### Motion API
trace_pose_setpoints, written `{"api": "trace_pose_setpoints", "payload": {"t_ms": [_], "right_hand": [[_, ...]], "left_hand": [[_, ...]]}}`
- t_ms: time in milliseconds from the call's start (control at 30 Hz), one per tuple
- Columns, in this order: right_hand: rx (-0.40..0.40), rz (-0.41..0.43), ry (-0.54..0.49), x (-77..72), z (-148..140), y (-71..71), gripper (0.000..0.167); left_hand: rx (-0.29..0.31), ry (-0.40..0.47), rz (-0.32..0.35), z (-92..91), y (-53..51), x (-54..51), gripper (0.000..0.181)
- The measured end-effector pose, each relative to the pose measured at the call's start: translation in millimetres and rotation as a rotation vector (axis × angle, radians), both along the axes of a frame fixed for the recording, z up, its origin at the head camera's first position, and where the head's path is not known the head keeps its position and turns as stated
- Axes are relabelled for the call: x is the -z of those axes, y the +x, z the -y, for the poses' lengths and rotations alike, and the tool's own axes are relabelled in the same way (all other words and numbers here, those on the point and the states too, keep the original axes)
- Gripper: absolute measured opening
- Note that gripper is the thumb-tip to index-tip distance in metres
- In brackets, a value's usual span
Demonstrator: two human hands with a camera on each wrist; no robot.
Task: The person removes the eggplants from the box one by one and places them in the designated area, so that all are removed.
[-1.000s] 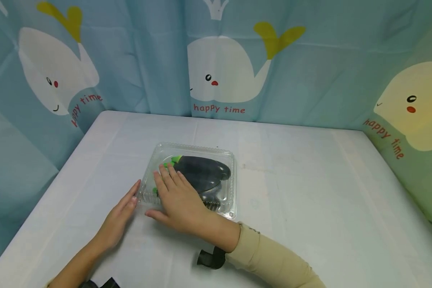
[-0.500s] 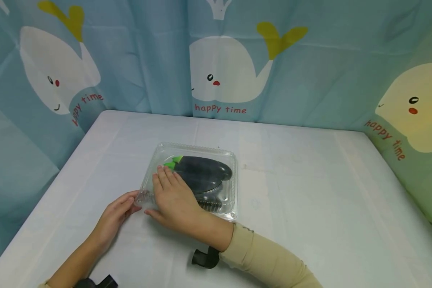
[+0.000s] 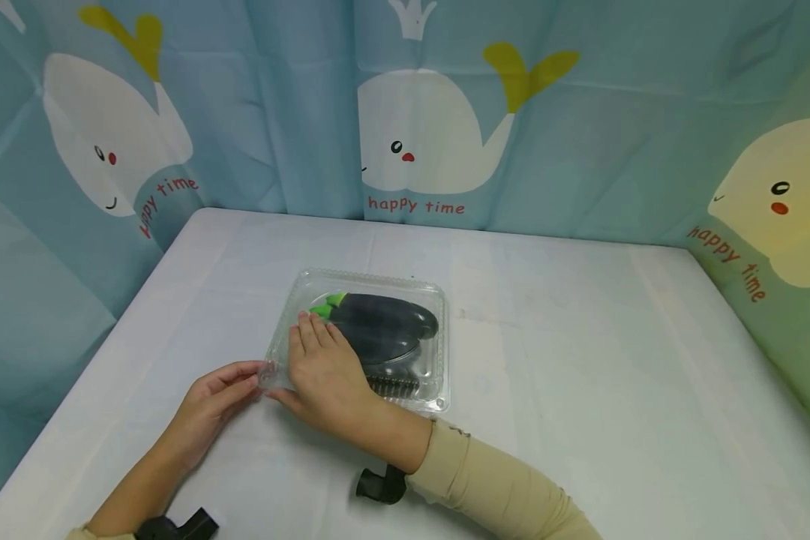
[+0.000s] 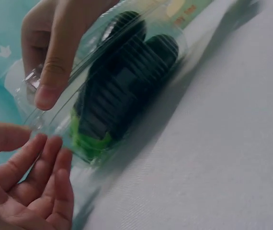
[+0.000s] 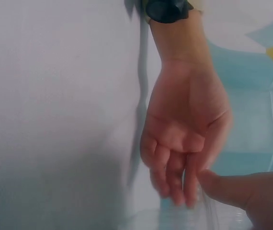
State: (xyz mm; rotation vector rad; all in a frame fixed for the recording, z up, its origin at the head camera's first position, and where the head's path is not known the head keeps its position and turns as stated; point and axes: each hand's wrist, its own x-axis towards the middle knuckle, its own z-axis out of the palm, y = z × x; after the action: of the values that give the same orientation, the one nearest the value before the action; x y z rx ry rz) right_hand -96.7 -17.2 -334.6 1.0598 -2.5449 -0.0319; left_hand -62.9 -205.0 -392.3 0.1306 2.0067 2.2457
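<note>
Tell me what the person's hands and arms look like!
The left hand and right hand wear no gloves. The right sleeve and the bit of left sleeve showing are beige. One black gadget sits by the left wrist, another by the right.

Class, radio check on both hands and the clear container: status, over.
Left hand pinches corner of clear container. Right hand rests on top. Eggplants inside, partly hidden by right hand.

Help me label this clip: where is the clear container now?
In the head view, the clear container sits on the white table just left of centre, the right hand over its top and the left hand pinching its near left corner.
</note>
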Motion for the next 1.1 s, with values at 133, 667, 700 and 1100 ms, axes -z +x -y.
{"api": "trace_pose_setpoints", "payload": {"t_ms": [133,667,700,1100], "right_hand": [[0.005,-0.047,0.004,1.5,1.7,-0.5,0.075],[-0.082,-0.234,-0.034,4.5,3.5,-10.3,0.071],[-0.083,-0.26,-0.023,4.7,3.7,-10.5,0.071],[-0.074,-0.419,0.045,11.8,6.1,-8.5,0.064]], "left_hand": [[0.067,0.08,0.042,5.4,-2.2,1.0,0.02],[0.02,0.221,0.044,-2.6,-1.3,2.4,0.024],[0.009,0.215,0.043,-3.7,-1.0,2.5,0.023],[-0.091,0.184,0.011,-12.2,2.7,3.8,0.02]]}}
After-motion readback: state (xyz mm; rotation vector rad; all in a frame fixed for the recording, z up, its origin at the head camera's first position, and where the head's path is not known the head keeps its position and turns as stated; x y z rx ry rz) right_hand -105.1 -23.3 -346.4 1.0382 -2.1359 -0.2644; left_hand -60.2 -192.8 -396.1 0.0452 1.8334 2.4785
